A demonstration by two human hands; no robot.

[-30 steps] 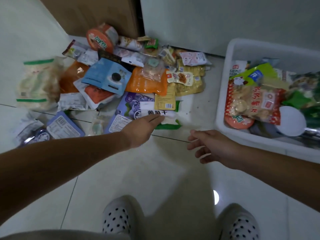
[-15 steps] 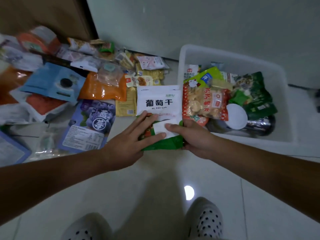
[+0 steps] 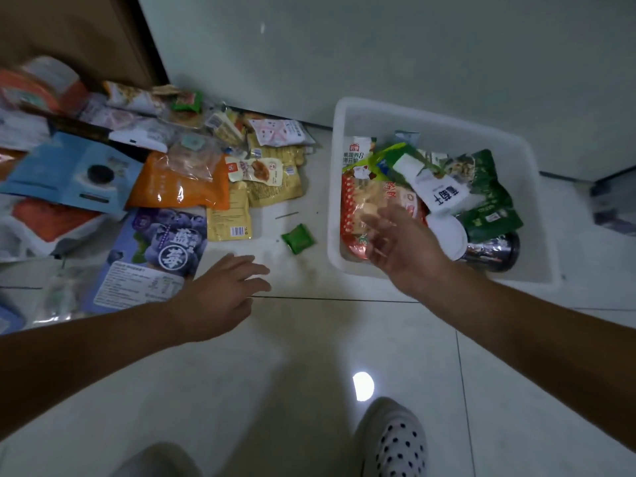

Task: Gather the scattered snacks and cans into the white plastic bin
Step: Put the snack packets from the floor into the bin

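The white plastic bin (image 3: 447, 129) stands on the floor at the right, holding several snack bags and a dark can (image 3: 492, 253). A white raisin packet (image 3: 437, 196) lies on top of the bags in it. My right hand (image 3: 402, 242) hovers over the bin's near left corner, fingers spread and holding nothing. My left hand (image 3: 220, 294) rests low over the floor with relaxed fingers, just right of a purple blueberry bag (image 3: 155, 253). A small green packet (image 3: 298, 238) lies alone on the tile between the pile and the bin.
A heap of snack bags covers the floor at the left: an orange bag (image 3: 179, 187), a blue bag (image 3: 75, 173), yellow packets (image 3: 230, 218). A wall runs behind and a brown door (image 3: 75, 32) stands at the back left. My polka-dot slipper (image 3: 395, 442) is below.
Both hands lifted the white raisin packet from the floor pile; it now lies in the bin. My right hand has let go, and my left hand has drawn back toward the pile.
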